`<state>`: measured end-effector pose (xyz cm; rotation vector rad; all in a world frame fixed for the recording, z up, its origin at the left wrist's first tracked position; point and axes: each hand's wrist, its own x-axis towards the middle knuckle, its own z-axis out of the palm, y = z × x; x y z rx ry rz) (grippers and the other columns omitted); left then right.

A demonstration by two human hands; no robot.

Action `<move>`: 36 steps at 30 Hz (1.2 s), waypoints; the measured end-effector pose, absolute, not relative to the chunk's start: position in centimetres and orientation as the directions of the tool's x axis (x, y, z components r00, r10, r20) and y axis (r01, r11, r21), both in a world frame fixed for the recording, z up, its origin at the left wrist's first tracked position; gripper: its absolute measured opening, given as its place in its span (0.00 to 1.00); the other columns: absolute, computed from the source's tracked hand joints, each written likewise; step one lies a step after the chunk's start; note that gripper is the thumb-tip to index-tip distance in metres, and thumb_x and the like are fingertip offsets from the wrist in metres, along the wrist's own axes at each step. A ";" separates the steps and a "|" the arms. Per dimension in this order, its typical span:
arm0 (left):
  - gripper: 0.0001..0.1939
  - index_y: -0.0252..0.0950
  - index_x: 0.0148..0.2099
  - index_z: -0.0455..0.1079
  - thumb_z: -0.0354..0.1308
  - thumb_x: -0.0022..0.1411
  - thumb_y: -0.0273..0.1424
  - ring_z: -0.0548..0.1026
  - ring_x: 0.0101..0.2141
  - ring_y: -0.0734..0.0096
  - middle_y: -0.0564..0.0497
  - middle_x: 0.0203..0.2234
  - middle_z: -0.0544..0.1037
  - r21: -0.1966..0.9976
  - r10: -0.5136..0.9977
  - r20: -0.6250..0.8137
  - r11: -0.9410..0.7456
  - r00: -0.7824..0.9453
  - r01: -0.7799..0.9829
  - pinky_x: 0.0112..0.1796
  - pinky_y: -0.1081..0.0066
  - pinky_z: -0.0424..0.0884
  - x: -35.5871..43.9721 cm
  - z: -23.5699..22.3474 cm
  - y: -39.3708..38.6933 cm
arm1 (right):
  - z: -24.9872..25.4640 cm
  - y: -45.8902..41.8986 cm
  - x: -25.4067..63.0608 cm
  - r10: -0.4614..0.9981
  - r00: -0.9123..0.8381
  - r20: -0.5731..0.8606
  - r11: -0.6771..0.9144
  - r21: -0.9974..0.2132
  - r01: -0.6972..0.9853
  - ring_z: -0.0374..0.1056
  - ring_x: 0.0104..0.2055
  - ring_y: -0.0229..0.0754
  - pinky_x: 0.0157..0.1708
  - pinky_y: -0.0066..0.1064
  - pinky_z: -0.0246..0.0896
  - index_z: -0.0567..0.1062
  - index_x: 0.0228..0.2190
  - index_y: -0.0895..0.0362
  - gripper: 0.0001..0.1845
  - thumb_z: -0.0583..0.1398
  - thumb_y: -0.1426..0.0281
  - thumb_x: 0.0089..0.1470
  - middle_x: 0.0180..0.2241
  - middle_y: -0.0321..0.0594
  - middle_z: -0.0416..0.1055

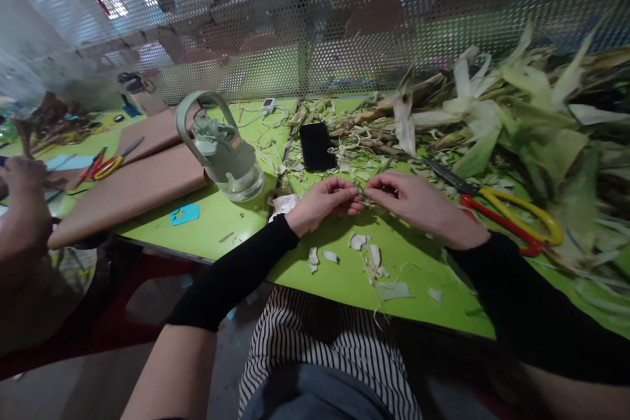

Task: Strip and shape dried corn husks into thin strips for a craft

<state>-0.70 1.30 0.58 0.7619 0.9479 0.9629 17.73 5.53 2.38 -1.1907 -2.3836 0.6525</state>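
My left hand (pixel 331 202) and my right hand (pixel 412 200) meet fingertip to fingertip above the green table, both in a pinch. Whatever lies between the fingertips is too small to make out. Below them are several pale scraps of corn husk (pixel 357 241) and thin strands. A black smartphone (pixel 317 146) lies just beyond my left hand, among husk shreds. To the right of my right hand rest large scissors (pixel 512 213) with red and yellow handles. Behind these spreads a big heap of corn husks (pixel 522 105), partly dried.
A translucent green water bottle (pixel 231 164) stands left of my hands, near brown paper (pixel 132 193) with another pair of scissors (pixel 111 164) on it. A perforated metal screen (pixel 305 26) rises behind the table (pixel 305 275). At far left is another person's arm (pixel 22 210).
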 end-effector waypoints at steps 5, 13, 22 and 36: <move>0.08 0.33 0.34 0.63 0.56 0.67 0.21 0.75 0.25 0.82 0.56 0.25 0.75 0.873 0.915 -0.333 0.391 0.227 -0.293 0.38 0.72 0.72 -0.6 1.0 1.2 | 2.6 5.3 17.9 0.841 -0.476 0.256 0.530 -0.563 0.634 0.66 0.31 0.45 0.30 0.36 0.59 0.75 0.36 0.55 0.14 0.59 0.57 0.56 0.36 0.46 0.73; 0.07 0.33 0.35 0.63 0.57 0.67 0.22 0.75 0.25 0.82 0.55 0.25 0.76 0.868 0.918 -0.307 0.378 0.250 -0.322 0.36 0.75 0.73 -0.6 0.2 1.4 | 2.4 5.3 17.8 0.781 -0.595 0.190 0.600 -0.492 0.631 0.68 0.33 0.47 0.32 0.37 0.58 0.79 0.31 0.54 0.14 0.58 0.59 0.57 0.31 0.44 0.73; 0.07 0.33 0.34 0.64 0.59 0.64 0.20 0.76 0.26 0.81 0.55 0.25 0.77 0.864 0.913 -0.345 0.399 0.218 -0.305 0.39 0.72 0.74 -0.8 0.4 1.3 | 3.1 5.1 18.0 0.728 -0.650 0.218 0.648 -0.529 0.548 0.69 0.34 0.47 0.34 0.37 0.61 0.78 0.32 0.54 0.15 0.58 0.57 0.59 0.33 0.43 0.74; 0.10 0.35 0.38 0.64 0.62 0.59 0.21 0.72 0.25 0.82 0.58 0.25 0.74 0.895 0.942 -0.312 0.334 0.121 -0.295 0.31 0.78 0.67 -1.2 0.3 1.6 | 1.8 4.8 17.0 0.632 -0.712 0.307 0.767 -0.381 0.517 0.71 0.33 0.46 0.34 0.36 0.62 0.75 0.33 0.55 0.13 0.53 0.63 0.63 0.33 0.45 0.78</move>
